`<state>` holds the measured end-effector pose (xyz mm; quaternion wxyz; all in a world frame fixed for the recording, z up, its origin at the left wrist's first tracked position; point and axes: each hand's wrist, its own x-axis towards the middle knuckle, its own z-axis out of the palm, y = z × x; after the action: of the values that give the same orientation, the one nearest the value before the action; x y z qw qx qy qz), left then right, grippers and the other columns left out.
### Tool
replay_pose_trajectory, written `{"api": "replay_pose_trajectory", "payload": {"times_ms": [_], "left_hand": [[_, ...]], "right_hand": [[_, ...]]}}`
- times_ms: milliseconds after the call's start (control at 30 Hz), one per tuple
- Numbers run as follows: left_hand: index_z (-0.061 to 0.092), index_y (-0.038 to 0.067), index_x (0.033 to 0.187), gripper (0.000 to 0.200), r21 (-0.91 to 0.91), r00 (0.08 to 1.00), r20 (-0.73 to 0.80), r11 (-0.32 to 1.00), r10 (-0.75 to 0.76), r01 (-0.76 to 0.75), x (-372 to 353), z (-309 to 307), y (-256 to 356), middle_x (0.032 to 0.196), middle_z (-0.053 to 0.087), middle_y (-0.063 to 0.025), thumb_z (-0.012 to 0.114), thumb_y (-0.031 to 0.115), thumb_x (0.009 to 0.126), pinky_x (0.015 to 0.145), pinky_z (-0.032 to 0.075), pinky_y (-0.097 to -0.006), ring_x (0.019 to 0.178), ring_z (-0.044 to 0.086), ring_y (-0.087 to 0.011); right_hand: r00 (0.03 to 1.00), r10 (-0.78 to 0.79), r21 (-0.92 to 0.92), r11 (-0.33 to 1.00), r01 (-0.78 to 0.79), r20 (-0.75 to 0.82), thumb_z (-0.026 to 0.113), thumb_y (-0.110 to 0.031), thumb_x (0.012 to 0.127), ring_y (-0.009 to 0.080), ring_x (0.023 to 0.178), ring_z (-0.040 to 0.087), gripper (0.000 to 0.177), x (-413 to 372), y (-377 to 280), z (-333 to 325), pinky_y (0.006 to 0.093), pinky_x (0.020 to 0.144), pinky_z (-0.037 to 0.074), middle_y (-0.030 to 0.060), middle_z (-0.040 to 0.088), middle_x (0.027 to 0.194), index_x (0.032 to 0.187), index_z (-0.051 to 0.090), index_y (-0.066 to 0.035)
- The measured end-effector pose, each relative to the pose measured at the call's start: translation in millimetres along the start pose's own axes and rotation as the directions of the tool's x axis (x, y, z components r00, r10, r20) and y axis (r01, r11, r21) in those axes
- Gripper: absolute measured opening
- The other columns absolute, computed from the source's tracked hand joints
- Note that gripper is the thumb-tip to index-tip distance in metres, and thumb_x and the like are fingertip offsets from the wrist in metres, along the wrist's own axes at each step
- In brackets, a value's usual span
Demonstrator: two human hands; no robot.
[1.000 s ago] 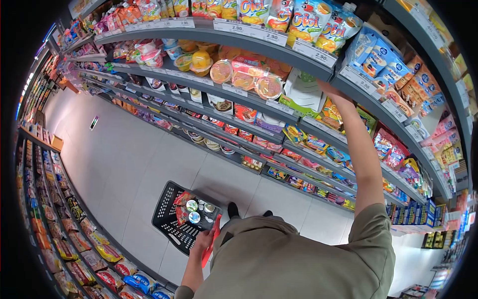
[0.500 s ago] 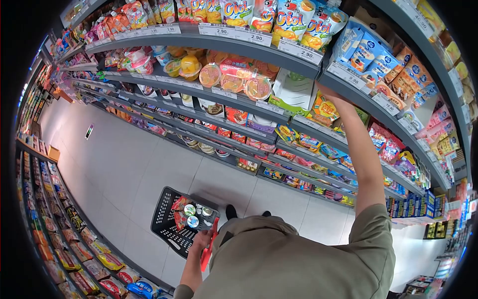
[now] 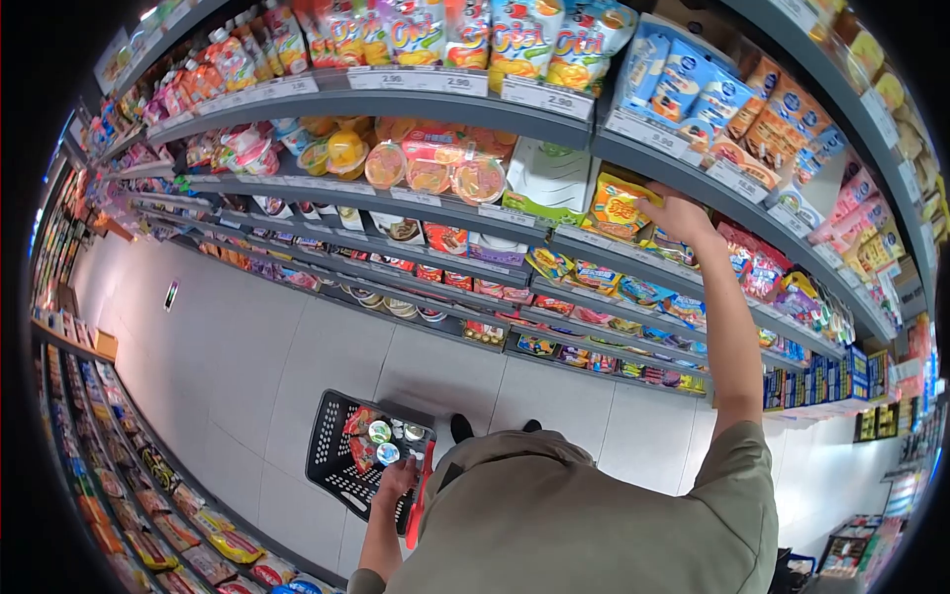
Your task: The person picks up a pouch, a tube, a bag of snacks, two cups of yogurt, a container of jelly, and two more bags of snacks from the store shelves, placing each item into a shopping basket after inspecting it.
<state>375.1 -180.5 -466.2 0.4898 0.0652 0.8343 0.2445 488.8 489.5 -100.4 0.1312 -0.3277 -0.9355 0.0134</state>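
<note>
Grey shelves [image 3: 445, 114] curved across the view. The right arm [image 3: 727, 307] stretched up and forward to them, its elbow nearly straight. A black basket [image 3: 325, 441] sat low to the left. On a shelf, right of a green-and-white tray, the yellow bag [image 3: 616, 210] leaned upright, printed front facing outward; which side was longer I couldn't tell. The right hand [image 3: 678, 213] touched its right edge, and the left hand [image 3: 399, 477] curled beside a red handle [image 3: 419, 500]; neither grip was clear.
</note>
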Motion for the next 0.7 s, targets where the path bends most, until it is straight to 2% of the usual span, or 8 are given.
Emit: {"api": "replay_pose_trajectory", "payload": {"times_ms": [133,167,300,400,533,600,667,700], "left_hand": [[0.071,-0.002,0.092,0.059,0.004,0.991,-0.095,0.996,0.089,-0.089,7.9,-21.2,20.6,0.070,0.068,-0.0151,0.044,0.050,0.103,0.070,0.053,-0.0398,0.069,0.071,-0.0275],[0.070,-0.002,0.091,0.058,0.182,0.975,-0.136,0.972,0.173,-0.147,8.5,-28.4,27.3,0.069,0.068,-0.0151,0.045,0.049,0.103,0.069,0.053,-0.0386,0.067,0.069,-0.0276],[0.070,-0.002,0.090,0.056,0.140,0.931,-0.178,0.945,0.318,-0.296,-26.8,-48.9,114.0,0.068,0.068,-0.0148,0.047,0.047,0.102,0.066,0.052,-0.0377,0.066,0.069,-0.0251],[0.069,-0.002,0.092,0.051,0.050,0.894,-0.196,0.914,0.404,-0.402,-35.4,-48.9,168.7,0.066,0.066,-0.0094,0.050,0.045,0.103,0.064,0.050,-0.0346,0.062,0.064,-0.0190],[0.069,0.001,0.101,0.040,-0.184,0.778,-0.172,0.757,0.604,-0.628,-77.0,-34.4,272.7,0.070,0.062,-0.0007,0.050,0.036,0.105,0.068,0.048,-0.0267,0.068,0.058,-0.0087],[0.067,0.000,0.112,0.036,-0.359,0.729,-0.109,0.658,0.676,-0.662,-97.1,-22.3,318.5,0.083,0.066,-0.0033,0.052,0.032,0.105,0.073,0.050,-0.0270,0.076,0.060,-0.0099],[0.060,0.001,0.129,0.039,-0.516,0.673,-0.053,0.556,0.738,-0.651,-125.3,-6.5,362.6,0.102,0.067,-0.0091,0.049,0.031,0.106,0.084,0.053,-0.0306,0.089,0.064,-0.0146],[0.056,0.000,0.133,0.041,-0.554,0.633,-0.033,0.513,0.773,-0.656,-143.3,1.2,383.7,0.110,0.067,-0.0110,0.049,0.031,0.107,0.088,0.053,-0.0342,0.094,0.066,-0.0172]], "right_hand": [[0.915,0.100,0.179,0.967,-0.182,0.391,0.063,-0.045,0.093,0.0383,0.098,0.067,0.046,-16.5,-5.1,-22.9,0.0441,0.089,0.051,0.0242,0.070,0.099,0.114,0.070,-0.004],[0.929,0.078,0.207,0.965,-0.162,0.361,0.060,-0.043,0.096,0.0378,0.095,0.068,0.044,-19.2,-0.9,-18.0,0.0434,0.088,0.051,0.0232,0.071,0.097,0.113,0.072,-0.004],[0.999,0.052,0.455,0.890,-0.041,-0.011,0.060,-0.037,0.098,0.0362,0.086,0.069,0.039,-35.8,8.2,-1.7,0.0412,0.079,0.053,0.0189,0.073,0.094,0.114,0.071,-0.003],[0.984,0.179,0.563,0.811,-0.158,0.018,0.061,-0.035,0.099,0.0313,0.081,0.070,0.037,-50.6,-8.9,-22.5,0.0372,0.074,0.053,0.0184,0.073,0.093,0.113,0.071,-0.003],[0.973,0.118,0.694,0.718,0.054,-0.199,0.063,-0.026,0.100,0.0157,0.073,0.066,0.031,-81.2,-8.5,-10.0,0.0311,0.069,0.052,0.0144,0.071,0.084,0.114,0.070,0.000],[0.963,0.154,0.721,0.691,0.055,-0.221,0.063,-0.024,0.100,0.0099,0.072,0.063,0.029,-103.5,-27.9,-27.1,0.0277,0.066,0.051,0.0088,0.071,0.082,0.112,0.070,0.001],[0.966,0.250,0.909,0.414,-0.040,-0.071,0.062,-0.025,0.101,0.0055,0.069,0.061,0.029,-122.0,-35.0,-32.0,0.0239,0.061,0.051,0.0032,0.070,0.080,0.108,0.071,0.002],[0.963,0.262,0.913,0.406,-0.048,-0.066,0.062,-0.025,0.101,0.0055,0.069,0.061,0.029,-132.0,-34.2,-30.9,0.0239,0.061,0.051,0.0032,0.070,0.080,0.108,0.071,0.002]]}}
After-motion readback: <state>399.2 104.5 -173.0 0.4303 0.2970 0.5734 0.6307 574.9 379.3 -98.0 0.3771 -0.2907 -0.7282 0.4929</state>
